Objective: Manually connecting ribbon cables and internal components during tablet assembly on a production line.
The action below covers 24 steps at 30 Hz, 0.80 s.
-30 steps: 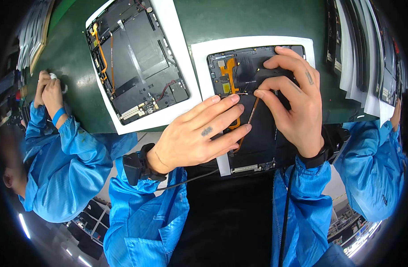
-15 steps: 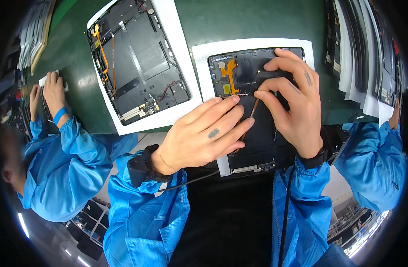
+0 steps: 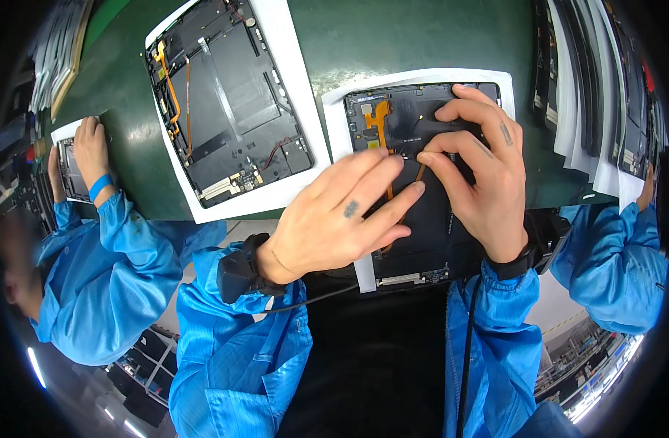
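An opened black tablet housing [image 3: 429, 212] lies in front of me. Over its left side, my left hand [image 3: 342, 208] is stretched out with fingers apart, its slightly blurred fingertips close to a small wire end and a wide orange flex cable [image 3: 383, 125]. My right hand [image 3: 480, 160] rests on the housing's right side. Its thumb and index finger are pinched at the upper end of a narrow orange-brown ribbon cable [image 3: 420, 172], the other fingers bent above. My left hand hides the cable's middle stretch.
A second opened tablet housing [image 3: 232, 95] lies on white sheeting [image 3: 303, 87] to the left. Upright housings between white sheets [image 3: 579, 87] line the right side of the green table [image 3: 422, 36]. Another person's hand [image 3: 91, 157] handles a device at far left; a blue sleeve [image 3: 612, 263] shows at right.
My left fingers have lifted and spread slightly, index fingertip shifting up and right. My right hand keeps its pinch. At far left, the other person's device has come more into view.
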### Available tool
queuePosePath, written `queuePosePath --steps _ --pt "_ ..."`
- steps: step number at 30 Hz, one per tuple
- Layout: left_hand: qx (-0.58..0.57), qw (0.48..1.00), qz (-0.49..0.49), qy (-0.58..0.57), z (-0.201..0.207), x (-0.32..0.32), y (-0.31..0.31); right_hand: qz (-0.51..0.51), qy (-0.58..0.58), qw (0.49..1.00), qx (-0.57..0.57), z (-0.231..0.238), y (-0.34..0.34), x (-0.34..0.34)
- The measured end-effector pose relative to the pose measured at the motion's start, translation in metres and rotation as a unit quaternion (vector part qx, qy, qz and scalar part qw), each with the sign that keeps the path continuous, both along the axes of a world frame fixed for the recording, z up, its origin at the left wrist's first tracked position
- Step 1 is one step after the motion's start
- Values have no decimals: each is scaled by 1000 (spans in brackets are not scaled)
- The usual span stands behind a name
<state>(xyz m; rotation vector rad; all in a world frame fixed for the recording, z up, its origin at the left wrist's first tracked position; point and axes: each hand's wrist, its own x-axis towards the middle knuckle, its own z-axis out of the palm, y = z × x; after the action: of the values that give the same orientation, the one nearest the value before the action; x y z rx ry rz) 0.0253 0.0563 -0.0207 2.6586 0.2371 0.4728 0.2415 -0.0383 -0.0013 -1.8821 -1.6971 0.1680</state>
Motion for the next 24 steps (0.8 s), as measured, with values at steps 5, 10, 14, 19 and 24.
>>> queuePosePath --steps 5,10,14,19,24 --pt "-37 999 28 10 0 4 0 -2 -4 1000 -6 -1 0 2" --pt "-37 999 25 19 1 5 2 -3 -1 1000 -8 -1 -1 2" --pt "-22 999 30 25 5 6 4 -4 0 1000 -4 -2 -1 2" --pt "11 999 25 34 9 7 10 -38 148 988 30 -1 0 5" --pt "51 998 18 32 10 8 16 -103 103 989 18 24 -30 8"
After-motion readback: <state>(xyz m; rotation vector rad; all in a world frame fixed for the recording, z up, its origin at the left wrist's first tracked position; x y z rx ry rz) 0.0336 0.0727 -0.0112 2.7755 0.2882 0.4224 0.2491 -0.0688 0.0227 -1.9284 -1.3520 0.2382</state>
